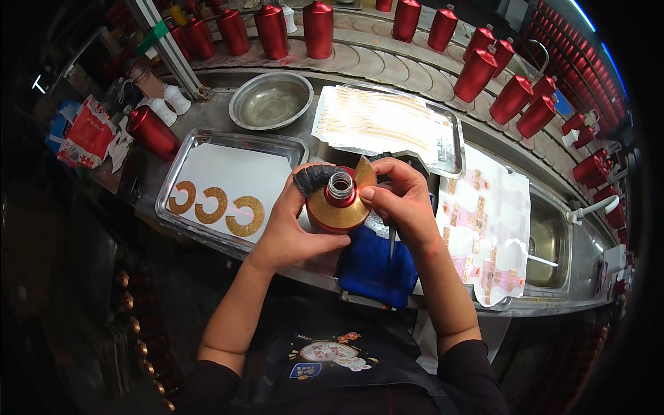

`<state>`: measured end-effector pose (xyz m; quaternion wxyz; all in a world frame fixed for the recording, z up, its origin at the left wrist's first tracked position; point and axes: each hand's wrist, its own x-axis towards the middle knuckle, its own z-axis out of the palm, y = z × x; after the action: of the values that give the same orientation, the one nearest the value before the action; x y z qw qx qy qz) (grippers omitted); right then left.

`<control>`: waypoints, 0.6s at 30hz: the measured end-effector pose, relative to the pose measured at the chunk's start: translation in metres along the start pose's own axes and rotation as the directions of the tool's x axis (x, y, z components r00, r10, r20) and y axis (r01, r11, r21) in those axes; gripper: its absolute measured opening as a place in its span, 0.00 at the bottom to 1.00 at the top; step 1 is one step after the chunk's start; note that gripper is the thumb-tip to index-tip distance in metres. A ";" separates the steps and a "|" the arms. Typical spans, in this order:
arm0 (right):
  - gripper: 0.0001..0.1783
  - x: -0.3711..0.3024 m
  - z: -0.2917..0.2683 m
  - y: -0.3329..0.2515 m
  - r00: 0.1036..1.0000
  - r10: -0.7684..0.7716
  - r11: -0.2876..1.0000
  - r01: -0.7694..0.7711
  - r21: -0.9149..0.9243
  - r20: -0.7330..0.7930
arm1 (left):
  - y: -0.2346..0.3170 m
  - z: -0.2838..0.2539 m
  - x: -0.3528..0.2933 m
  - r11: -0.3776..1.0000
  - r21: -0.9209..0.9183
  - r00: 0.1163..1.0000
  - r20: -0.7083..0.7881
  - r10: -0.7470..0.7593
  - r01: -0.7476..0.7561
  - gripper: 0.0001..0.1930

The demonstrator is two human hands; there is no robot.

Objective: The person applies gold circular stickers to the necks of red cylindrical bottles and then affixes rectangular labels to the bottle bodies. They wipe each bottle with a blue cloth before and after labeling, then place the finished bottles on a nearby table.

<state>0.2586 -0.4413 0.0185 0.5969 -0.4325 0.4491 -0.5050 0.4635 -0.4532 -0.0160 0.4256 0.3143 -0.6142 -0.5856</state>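
My left hand [294,225] is wrapped round the side of a red bottle [339,198], its threaded open neck facing up. A gold C-shaped decal [339,216] lies around the bottle's shoulder, and one end stands up off the surface. My right hand [404,197] pinches at this raised end, thumb against the decal. Below the right fingers a thin pointed tool [392,243] sticks down; its upper part is hidden by the hand. Something black and rough [312,179] sits by the left fingertips, and I cannot make out what it is.
Several gold C-shaped decals lie on white paper in a metal tray [304,149] at left. Behind are a metal bowl [271,102] and a decal-sheet tray [453,162]. A blue cloth [377,266] hangs at the front edge. Right are decal sheets [484,228] and a sink [550,256]. Red bottles [318,31] line a conveyor.
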 end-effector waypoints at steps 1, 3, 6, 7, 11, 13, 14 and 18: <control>0.13 0.000 -0.001 0.000 1.000 0.002 1.000 -0.002 0.010 0.004 | 0.002 -0.002 0.000 0.983 -0.172 0.997 0.031 -0.066 0.071 0.47; 0.13 -0.002 -0.002 0.001 1.000 0.002 0.999 -0.002 0.033 0.013 | 0.004 0.000 -0.003 0.977 0.208 0.998 -0.034 0.058 -0.050 0.46; 0.13 -0.004 -0.004 0.001 1.000 0.009 1.000 -0.009 0.028 0.003 | 0.004 -0.001 -0.004 0.979 0.194 0.998 -0.019 0.062 -0.058 0.46; 0.13 -0.005 -0.004 0.001 1.000 0.007 1.000 -0.006 0.012 -0.002 | 0.003 -0.001 -0.003 1.000 0.003 0.999 0.035 -0.010 0.010 0.47; 0.13 -0.008 -0.003 0.001 1.000 -0.021 1.000 0.021 -0.010 -0.021 | -0.002 -0.004 -0.003 0.997 0.081 1.000 0.010 0.016 -0.017 0.48; 0.12 -0.011 -0.004 0.001 1.000 -0.016 1.000 0.016 -0.007 -0.014 | -0.003 -0.006 -0.003 0.986 0.163 0.998 0.045 0.037 -0.044 0.51; 0.12 -0.012 -0.005 0.001 1.000 -0.004 1.000 0.004 -0.012 0.001 | -0.003 -0.009 -0.001 1.000 0.007 0.995 0.090 -0.030 0.030 0.51; 0.11 -0.016 -0.009 0.001 0.998 0.016 1.000 -0.017 0.016 0.053 | 0.003 -0.021 0.009 0.940 -0.306 0.954 0.296 -0.056 0.149 0.47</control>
<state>0.2491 -0.4258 0.0174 0.6162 -0.4372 0.4326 -0.4920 0.4790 -0.4700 -0.0126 0.3480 0.1850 -0.5464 -0.7390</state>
